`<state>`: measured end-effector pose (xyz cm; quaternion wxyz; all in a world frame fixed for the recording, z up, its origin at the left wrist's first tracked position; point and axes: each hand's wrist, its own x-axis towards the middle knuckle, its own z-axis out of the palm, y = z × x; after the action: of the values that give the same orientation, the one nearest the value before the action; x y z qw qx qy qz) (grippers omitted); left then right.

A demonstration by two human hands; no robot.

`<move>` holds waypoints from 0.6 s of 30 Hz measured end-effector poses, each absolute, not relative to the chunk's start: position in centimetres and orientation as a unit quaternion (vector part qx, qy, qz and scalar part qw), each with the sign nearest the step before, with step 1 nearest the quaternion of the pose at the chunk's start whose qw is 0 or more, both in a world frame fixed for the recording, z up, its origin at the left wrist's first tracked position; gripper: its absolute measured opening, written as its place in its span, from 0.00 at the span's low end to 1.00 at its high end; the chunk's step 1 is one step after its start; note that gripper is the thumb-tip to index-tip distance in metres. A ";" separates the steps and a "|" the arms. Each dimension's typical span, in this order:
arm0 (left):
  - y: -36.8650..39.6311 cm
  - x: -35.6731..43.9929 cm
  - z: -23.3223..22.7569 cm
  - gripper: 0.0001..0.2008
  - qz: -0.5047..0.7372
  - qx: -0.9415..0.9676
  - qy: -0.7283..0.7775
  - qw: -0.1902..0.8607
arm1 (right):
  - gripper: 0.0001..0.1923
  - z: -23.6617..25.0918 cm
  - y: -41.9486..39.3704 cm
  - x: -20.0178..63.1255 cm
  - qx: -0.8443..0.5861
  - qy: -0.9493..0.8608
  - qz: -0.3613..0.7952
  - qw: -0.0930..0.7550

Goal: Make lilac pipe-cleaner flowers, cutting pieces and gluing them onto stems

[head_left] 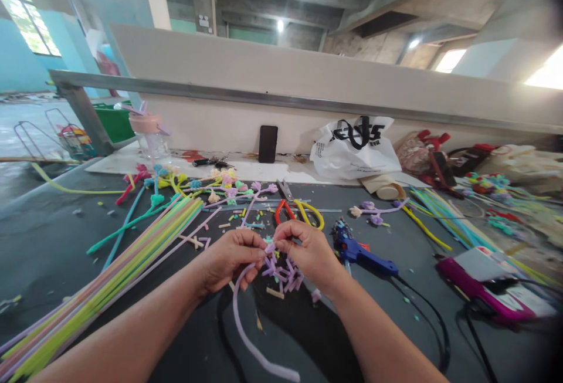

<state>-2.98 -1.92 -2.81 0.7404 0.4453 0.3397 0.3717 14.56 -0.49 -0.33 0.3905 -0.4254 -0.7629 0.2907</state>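
Observation:
My left hand (231, 257) is closed, pinching a long lilac pipe cleaner (253, 345) near its upper end; the rest curves down toward me. My right hand (308, 251) is closed too, its thumb and finger pinched at a small lilac tuft at that same end. Fingertips partly hide the tuft. Under the hands lie several short cut lilac pieces (290, 277). Just beyond, scissors (299, 210) with red and yellow handles rest on the dark tabletop. A blue hot glue gun (365, 256) lies right of my right hand.
Long bundled pipe cleaners (118, 277) spread across the left. Finished-looking coloured stems (220, 183) lie at the back. A phone (268, 143) leans against the back panel, near a white bag (356, 151). At left stands a clear cup (152, 136). Cords and a magenta device (484, 295) occupy the right.

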 end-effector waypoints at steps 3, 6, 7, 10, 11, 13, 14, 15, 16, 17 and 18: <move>-1.8 -3.0 -3.0 0.05 0.367 0.453 0.346 0.735 | 0.05 -0.5 -0.5 14.4 -0.421 -0.767 0.288 0.389; -1.8 -3.1 -3.1 0.05 0.367 0.456 0.355 0.729 | 0.06 -0.7 -0.5 14.4 -0.426 -0.772 0.276 0.383; -1.8 -3.1 -3.1 0.05 0.369 0.456 0.359 0.726 | 0.06 -0.8 -0.5 14.4 -0.428 -0.773 0.272 0.381; -1.8 -3.0 -3.1 0.06 0.371 0.468 0.368 0.713 | 0.05 -1.0 -0.4 14.4 -0.432 -0.777 0.263 0.375; -1.8 -2.9 -3.2 0.06 0.372 0.474 0.371 0.707 | 0.05 -1.1 -0.4 14.4 -0.433 -0.778 0.259 0.374; -1.8 -2.7 -3.1 0.06 0.379 0.486 0.380 0.690 | 0.05 -1.1 -0.3 14.4 -0.435 -0.779 0.252 0.373; -1.9 -2.6 -3.1 0.07 0.383 0.491 0.386 0.680 | 0.05 -1.1 -0.4 14.4 -0.438 -0.779 0.248 0.373; -1.9 -2.5 -3.1 0.07 0.386 0.496 0.392 0.672 | 0.05 -1.1 -0.4 14.3 -0.441 -0.779 0.245 0.372; -2.0 -2.4 -3.0 0.08 0.388 0.501 0.398 0.664 | 0.05 -1.1 -0.4 14.3 -0.446 -0.778 0.242 0.371; -2.0 -2.4 -2.9 0.08 0.389 0.506 0.402 0.657 | 0.05 -1.1 -0.4 14.3 -0.452 -0.776 0.238 0.370; -2.1 -2.3 -2.7 0.08 0.388 0.512 0.405 0.651 | 0.05 -1.1 -0.4 14.2 -0.459 -0.774 0.236 0.368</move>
<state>-2.30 -2.08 -2.74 0.6509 0.5116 0.4047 0.3884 14.23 -0.42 -1.11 0.3683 -0.4585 -0.7737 0.2355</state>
